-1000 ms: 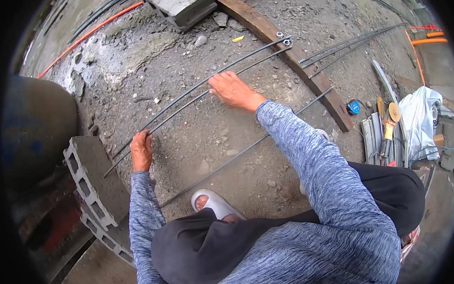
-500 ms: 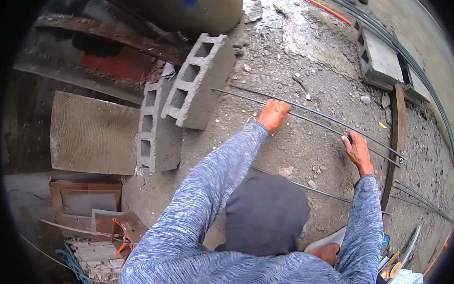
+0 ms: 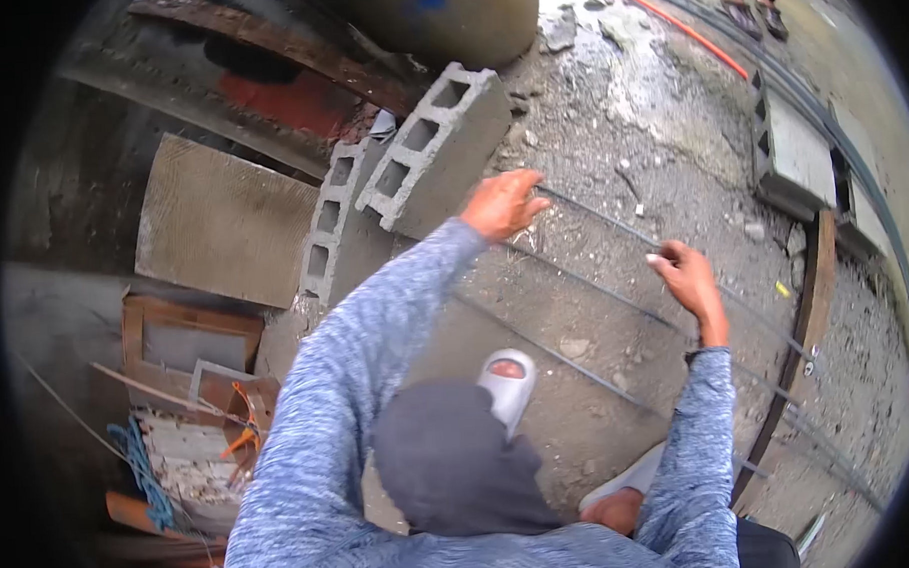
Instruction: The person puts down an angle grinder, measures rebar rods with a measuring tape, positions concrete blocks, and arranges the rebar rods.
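Note:
Three thin steel rods lie roughly parallel, slanting down to the right. My left hand (image 3: 502,204) has its thumb and fingers around the left end of the far rod (image 3: 597,217), and hides that end. Farther along the same rod, my right hand (image 3: 690,281) pinches it from the near side. Closer to me are the middle rod (image 3: 595,289) and the near rod (image 3: 567,359), neither touched by a hand. At their right ends the rods cross a wooden strip (image 3: 814,271) on the ground.
Hollow concrete blocks (image 3: 455,149) stand left of the rods, and another block (image 3: 795,157) lies at the right. Long dark bars (image 3: 819,106) curve along the right side. An orange tube (image 3: 681,24) lies at the top. Another person's feet (image 3: 750,15) show at top right.
The gap between the two farther rods has widened. My left hand has moved left to the far rod's end, and my right hand now pinches that rod. Another person's legs have come into view.

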Available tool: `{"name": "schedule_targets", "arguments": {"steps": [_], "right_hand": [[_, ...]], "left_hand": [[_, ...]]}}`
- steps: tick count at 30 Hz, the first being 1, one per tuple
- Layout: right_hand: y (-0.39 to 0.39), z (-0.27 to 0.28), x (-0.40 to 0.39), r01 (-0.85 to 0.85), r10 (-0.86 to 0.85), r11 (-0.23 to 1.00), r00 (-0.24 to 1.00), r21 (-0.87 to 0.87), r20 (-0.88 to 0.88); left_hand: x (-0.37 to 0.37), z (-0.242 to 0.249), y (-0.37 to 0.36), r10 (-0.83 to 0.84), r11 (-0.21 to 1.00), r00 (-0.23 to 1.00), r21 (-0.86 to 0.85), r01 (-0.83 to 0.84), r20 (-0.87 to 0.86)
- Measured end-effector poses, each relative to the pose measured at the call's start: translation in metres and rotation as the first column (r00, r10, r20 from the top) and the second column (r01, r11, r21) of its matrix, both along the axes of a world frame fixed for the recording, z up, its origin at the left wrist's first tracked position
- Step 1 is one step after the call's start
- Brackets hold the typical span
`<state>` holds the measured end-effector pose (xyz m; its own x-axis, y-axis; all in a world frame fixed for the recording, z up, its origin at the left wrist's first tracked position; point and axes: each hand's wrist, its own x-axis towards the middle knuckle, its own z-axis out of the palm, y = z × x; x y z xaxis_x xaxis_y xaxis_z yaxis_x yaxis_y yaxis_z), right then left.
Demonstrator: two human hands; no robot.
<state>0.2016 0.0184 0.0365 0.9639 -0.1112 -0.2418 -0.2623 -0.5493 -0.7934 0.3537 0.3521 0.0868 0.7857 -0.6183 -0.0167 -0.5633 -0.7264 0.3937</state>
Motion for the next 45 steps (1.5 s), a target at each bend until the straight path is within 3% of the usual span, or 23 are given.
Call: {"name": "schedule_targets", "arguments": {"steps": [1, 2, 4, 6, 8, 9, 11, 12, 15, 17, 19, 22, 25, 28, 31, 32, 33, 35, 36, 37, 40, 43, 45], "right_hand": [[0.011, -0.007, 0.019, -0.078, 0.076, 0.996, 0.996, 0.045, 0.05], [0.022, -0.008, 0.038, -0.159, 0.15, 0.983, 0.983, 0.087, 0.104], [0.05, 0.025, 0.07, -0.255, 0.256, 0.966, 0.965, 0.038, -0.053], [0.079, 0.05, 0.085, -0.244, 0.239, 0.956, 0.97, 0.164, 0.051], [0.113, 0.048, 0.093, -0.154, 0.128, 0.856, 0.988, 0.493, 0.086], [0.125, 0.049, 0.093, -0.136, 0.159, 0.812, 0.987, 0.568, 0.01], [0.13, 0.061, 0.085, -0.269, 0.271, 0.843, 0.96, 0.465, 0.064], [0.132, 0.06, 0.084, -0.253, 0.278, 0.83, 0.96, 0.496, 0.025], [0.146, 0.048, 0.087, -0.183, 0.303, 0.793, 0.946, 0.581, -0.116], [0.156, 0.047, 0.09, -0.067, 0.291, 0.77, 0.922, 0.635, -0.256], [0.169, 0.028, 0.094, -0.039, 0.281, 0.788, 0.911, 0.614, -0.303], [0.195, -0.001, 0.097, 0.041, 0.21, 0.818, 0.907, 0.574, -0.365], [0.233, -0.006, 0.108, 0.065, 0.131, 0.873, 0.924, 0.484, -0.359], [0.261, 0.002, 0.132, 0.004, 0.07, 0.941, 0.976, 0.339, -0.208], [0.301, 0.05, 0.17, -0.124, 0.122, 0.98, 0.992, 0.155, 0.023], [0.32, 0.06, 0.179, -0.148, 0.138, 0.977, 0.988, 0.15, 0.077], [0.343, 0.071, 0.188, -0.169, 0.15, 0.975, 0.98, 0.147, 0.134], [0.396, 0.116, 0.204, -0.346, 0.333, 0.931, 0.935, 0.115, 0.119], [0.42, 0.129, 0.211, -0.43, 0.412, 0.901, 0.891, 0.059, 0.191], [0.443, 0.134, 0.221, -0.501, 0.485, 0.865, 0.835, -0.003, 0.261], [0.491, 0.107, 0.27, -0.412, 0.46, 0.888, 0.78, -0.205, 0.425], [0.517, 0.084, 0.336, -0.387, 0.499, 0.85, 0.81, -0.358, 0.309], [0.531, 0.076, 0.364, -0.508, 0.597, 0.757, 0.793, -0.412, 0.12]], "left_hand": [[0.005, 0.014, 0.015, 0.012, 1.0, 0.998, 0.027, -0.014, 0.062], [0.001, 0.037, 0.025, 0.118, 0.991, 0.993, 0.062, -0.119, 0.016], [-0.011, 0.072, 0.056, 0.29, 0.952, 0.957, 0.106, -0.286, -0.02], [-0.036, 0.097, 0.097, 0.469, 0.879, 0.882, 0.124, -0.461, -0.048], [-0.067, 0.123, 0.133, 0.64, 0.758, 0.768, 0.194, -0.622, -0.039], [-0.081, 0.127, 0.153, 0.699, 0.695, 0.716, 0.239, -0.678, -0.003], [-0.093, 0.118, 0.196, 0.791, 0.588, 0.61, 0.216, -0.779, 0.047], [-0.094, 0.109, 0.218, 0.835, 0.527, 0.547, 0.194, -0.828, 0.066], [-0.075, 0.073, 0.286, 0.768, 0.55, 0.591, 0.221, -0.806, 0.246], [-0.059, 0.059, 0.298, 0.782, 0.487, 0.58, 0.357, -0.797, 0.227], [-0.037, 0.032, 0.318, 0.72, 0.492, 0.649, 0.481, -0.726, 0.244], [-0.017, 0.011, 0.33, 0.784, 0.442, 0.561, 0.397, -0.805, 0.264], [-0.035, 0.017, 0.343, 0.742, 0.51, 0.567, 0.246, -0.824, 0.358], [-0.045, -0.004, 0.386, 0.891, 0.384, 0.381, 0.039, -0.923, 0.245], [-0.037, -0.019, 0.44, 0.876, 0.48, 0.482, 0.053, -0.876, 0.022], [-0.023, 0.0, 0.448, 0.851, 0.472, 0.426, 0.092, -0.877, -0.307], [-0.014, 0.005, 0.459, 0.803, 0.531, 0.468, 0.088, -0.843, -0.369], [0.002, 0.004, 0.479, 0.69, 0.64, 0.538, 0.061, -0.766, -0.484], [-0.004, -0.001, 0.487, 0.617, 0.71, 0.628, -0.008, -0.704, -0.474], [-0.005, 0.004, 0.487, 0.635, 0.696, 0.631, -0.026, -0.718, -0.445], [-0.031, 0.015, 0.472, 0.718, 0.609, 0.561, -0.02, -0.793, -0.413], [-0.049, -0.014, 0.475, 0.805, 0.492, 0.421, 0.073, -0.867, -0.418], [-0.046, -0.02, 0.478, 0.808, 0.476, 0.398, 0.081, -0.876, -0.435]]}}
